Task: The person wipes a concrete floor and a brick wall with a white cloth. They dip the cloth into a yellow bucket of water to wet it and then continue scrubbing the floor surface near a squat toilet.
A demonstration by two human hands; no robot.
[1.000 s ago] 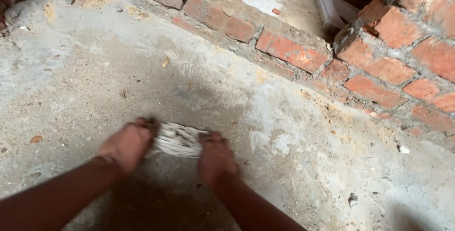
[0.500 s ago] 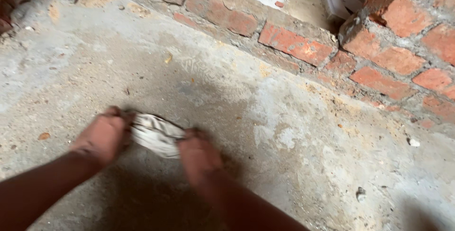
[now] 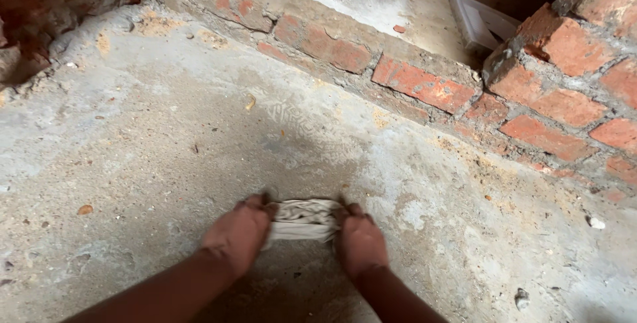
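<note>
Head view of a bare concrete floor [image 3: 166, 150] bounded by a low brick course [image 3: 371, 64] along its far edge and a brick wall [image 3: 570, 91] rising at the far right. The left hand [image 3: 239, 233] and right hand [image 3: 360, 243] press down side by side near the floor's near edge, each clenched on one end of a crumpled pale cloth [image 3: 302, 220], which is bunched between them and lies against the concrete. The floor around the cloth is dusty and mottled, darker beneath the forearms and paler toward the right. Small loose fragments lie scattered: a brown chip [image 3: 85, 209] well to the left of the hands, a yellowish flake [image 3: 250, 103] nearer the brick course, and pale stones [image 3: 595, 222] toward the right edge. A white flat object [image 3: 478, 21] rests beyond the brick course, beside the wall.
</note>
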